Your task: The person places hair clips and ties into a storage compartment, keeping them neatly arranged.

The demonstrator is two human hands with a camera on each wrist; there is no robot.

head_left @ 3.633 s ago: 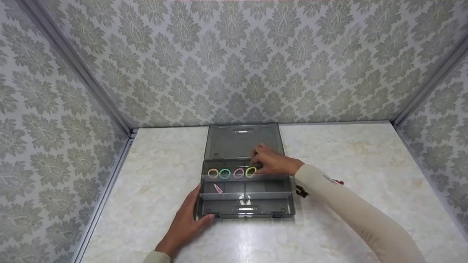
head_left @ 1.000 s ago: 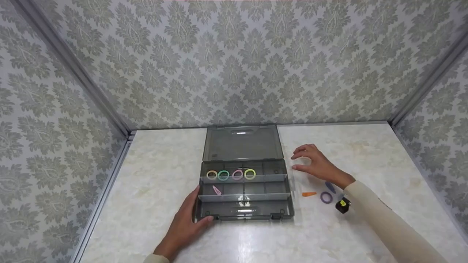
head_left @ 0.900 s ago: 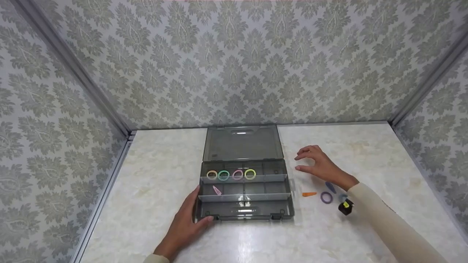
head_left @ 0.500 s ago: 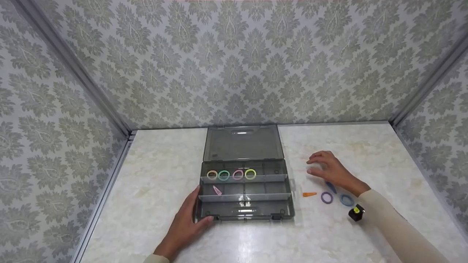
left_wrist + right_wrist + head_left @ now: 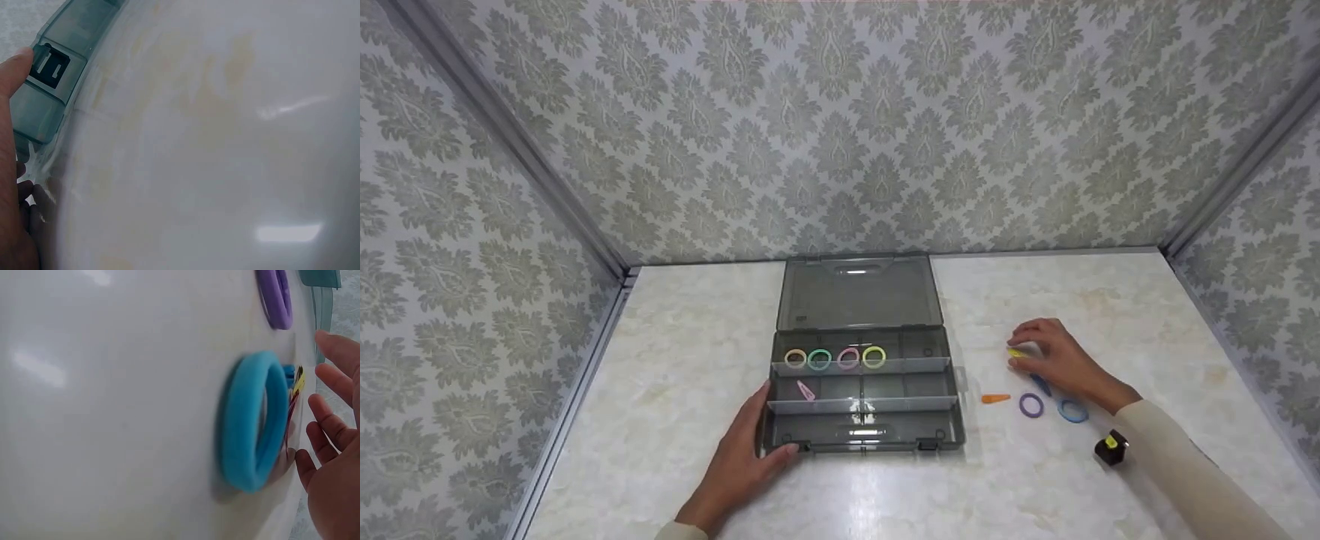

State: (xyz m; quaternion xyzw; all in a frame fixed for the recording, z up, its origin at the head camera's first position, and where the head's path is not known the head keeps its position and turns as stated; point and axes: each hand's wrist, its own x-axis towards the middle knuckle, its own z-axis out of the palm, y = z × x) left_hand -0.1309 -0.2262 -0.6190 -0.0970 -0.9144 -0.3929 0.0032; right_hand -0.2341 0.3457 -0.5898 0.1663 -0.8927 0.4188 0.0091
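A grey see-through divided box [image 5: 911, 388] lies with its lid [image 5: 859, 292] folded back. My left hand [image 5: 739, 450] holds its front left corner, thumb on the front wall by a latch [image 5: 50, 66], fingers along the left side. Four-ring row in the back compartment: orange, green, pink [image 5: 848, 358] and yellow hair ties; a pink hair clip [image 5: 806, 390] lies in the middle one. My right hand [image 5: 1065, 360] hovers with bent, parted fingers over a yellow hair clip [image 5: 1016, 352]. Beneath it a blue clip [image 5: 1041, 385] is partly hidden.
Right of the box lie an orange hair clip [image 5: 996, 398], a purple hair tie [image 5: 1031, 405] and a blue hair tie [image 5: 1072, 409]. A small black wrist camera [image 5: 1111, 448] shows at my right wrist. Patterned walls [image 5: 840, 150] enclose the table's back and sides.
My right hand has left the box's back compartment, where it was at the yellow hair tie, and moved right and nearer to the loose clips. My left hand stays at the box.
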